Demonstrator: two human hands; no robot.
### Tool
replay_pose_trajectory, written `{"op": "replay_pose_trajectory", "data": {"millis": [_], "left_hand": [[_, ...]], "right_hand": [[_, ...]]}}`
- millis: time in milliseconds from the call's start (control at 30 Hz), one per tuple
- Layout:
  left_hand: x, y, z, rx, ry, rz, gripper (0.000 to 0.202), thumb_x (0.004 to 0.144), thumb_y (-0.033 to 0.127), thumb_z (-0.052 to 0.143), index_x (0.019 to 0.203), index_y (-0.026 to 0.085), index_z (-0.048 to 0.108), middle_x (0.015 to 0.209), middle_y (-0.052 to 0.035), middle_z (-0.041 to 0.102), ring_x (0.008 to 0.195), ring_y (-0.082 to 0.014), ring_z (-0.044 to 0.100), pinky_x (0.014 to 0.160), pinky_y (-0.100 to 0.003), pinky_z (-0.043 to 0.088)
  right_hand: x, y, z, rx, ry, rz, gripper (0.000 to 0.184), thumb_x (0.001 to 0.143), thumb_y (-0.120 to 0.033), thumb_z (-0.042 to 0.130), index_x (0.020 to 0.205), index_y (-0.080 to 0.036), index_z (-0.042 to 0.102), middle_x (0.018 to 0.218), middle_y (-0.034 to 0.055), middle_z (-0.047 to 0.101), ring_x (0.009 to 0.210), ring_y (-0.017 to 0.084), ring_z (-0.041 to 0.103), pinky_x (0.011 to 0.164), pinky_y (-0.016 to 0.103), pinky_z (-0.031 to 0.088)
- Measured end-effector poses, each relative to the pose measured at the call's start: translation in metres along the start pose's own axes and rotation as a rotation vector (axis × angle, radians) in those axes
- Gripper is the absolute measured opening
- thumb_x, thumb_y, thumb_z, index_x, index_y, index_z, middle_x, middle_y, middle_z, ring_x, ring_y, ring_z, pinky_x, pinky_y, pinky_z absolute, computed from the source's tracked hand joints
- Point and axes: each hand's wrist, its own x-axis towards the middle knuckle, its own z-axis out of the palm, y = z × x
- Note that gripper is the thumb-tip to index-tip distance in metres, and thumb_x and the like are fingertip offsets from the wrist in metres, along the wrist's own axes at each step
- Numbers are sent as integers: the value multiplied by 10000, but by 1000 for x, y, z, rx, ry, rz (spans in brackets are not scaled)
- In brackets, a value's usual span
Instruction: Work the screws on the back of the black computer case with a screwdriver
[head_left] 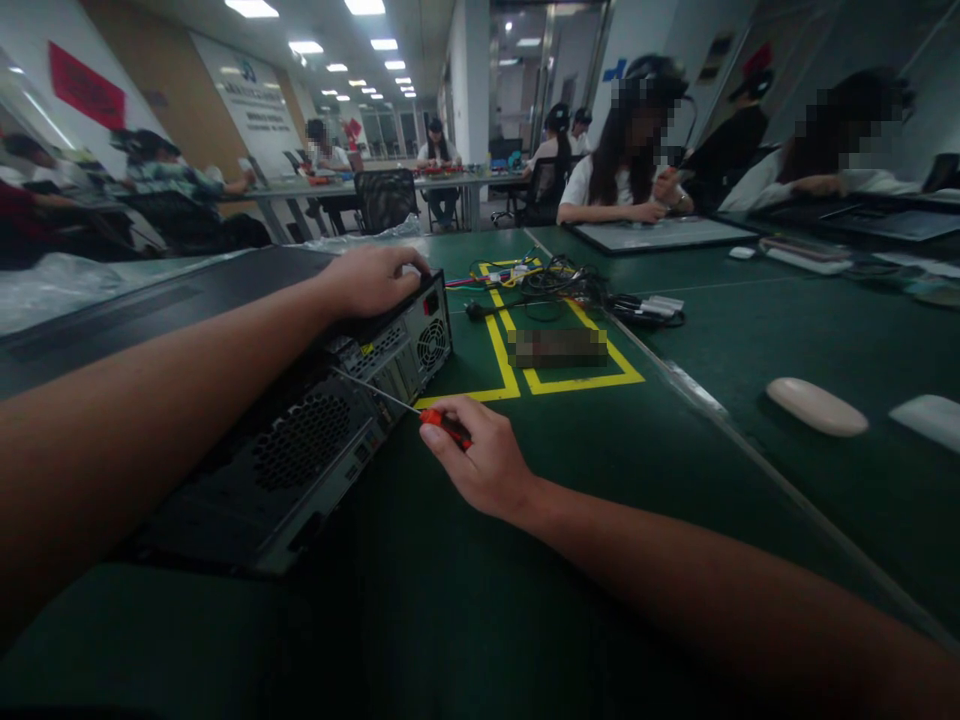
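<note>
A black computer case [292, 440] lies on the green table, its rear panel with fan grille, slots and power socket turned toward me. My left hand [375, 280] rests on the case's top near the rear corner, fingers bent over the edge. In my right hand [484, 455] is a screwdriver [442, 422] with a red and black handle, the fingers closed round it. Its thin shaft points left and reaches the rear panel beside the expansion slots. Whether the tip sits in a screw is too small to tell.
Beyond the case lie bundled black cables [562, 285] and a blurred-out block [557, 347] by yellow tape marks [585, 383]. A metal strip [697, 388] crosses the table; a pale oval object [817, 407] lies right of it. Clear plastic wrap [67, 290] is at left. People sit at tables behind.
</note>
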Motion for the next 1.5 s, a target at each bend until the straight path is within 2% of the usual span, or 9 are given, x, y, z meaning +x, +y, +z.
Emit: {"op": "replay_pose_trajectory", "data": {"millis": [200,367,567,800,1000,1200,1367,1500], "left_hand": [[-1,2,-1,-5,5,-4,614,1013,436,477,1510,252,786,1127,-130,808,1078,-343,738,1000,-456,537],[-1,2,-1,-13,7,-13,604,992,444,503,1499,283,791,1147,-119,825,1093,-359,741,1007,-466,546],[-1,0,-1,-14,-8,3,634,1001,437,489,1533,254,781,1156,-150,817,1123,-375,740,1034,-508,533],[-1,2,-2,-32,-15,-5,644,1009,428,490,1551,229,774,1149,-156,811,1102,-365,742,1011,-500,525],[0,-1,0,-15,-8,-5,608,1036,438,483,1537,256,775,1215,-141,820,1124,-344,742,1005,-454,526],[1,-2,1,-3,-3,5,622,1022,425,479,1539,248,776,1253,-155,823,1185,-370,741,1054,-488,522],[1,0,1,22,-12,-23,624,1037,435,462,1556,258,759,1259,-124,826,1164,-346,748,1042,-439,528],[1,1,0,23,-11,-19,616,1062,432,442,1550,238,763,1230,-144,817,1125,-342,748,1011,-441,527]], "right_hand": [[-2,0,1,19,-1,16,234,997,-405,781,1146,-279,653,1048,31,798,914,221,759,872,380,619],[0,0,1,42,-4,23,170,1031,-391,739,1102,-277,635,1029,29,789,899,218,766,854,369,612],[0,-1,0,50,-8,17,147,1055,-383,719,1113,-274,640,1057,38,791,940,218,766,885,378,612],[0,0,1,18,4,9,162,1061,-405,723,1128,-271,660,1049,35,795,932,214,757,891,370,602],[0,1,1,-16,6,1,173,1076,-427,717,1144,-271,683,1069,38,805,949,221,757,898,369,594],[0,-1,-1,-27,-4,-9,197,1093,-443,706,1137,-251,708,1057,46,802,953,220,755,902,359,590],[0,-2,-2,-28,-11,-18,227,1122,-453,670,1126,-236,734,1038,52,800,933,219,753,871,349,583],[0,-3,-2,-25,-16,-19,241,1119,-460,658,1133,-231,734,1041,60,800,930,221,753,872,360,590]]}}
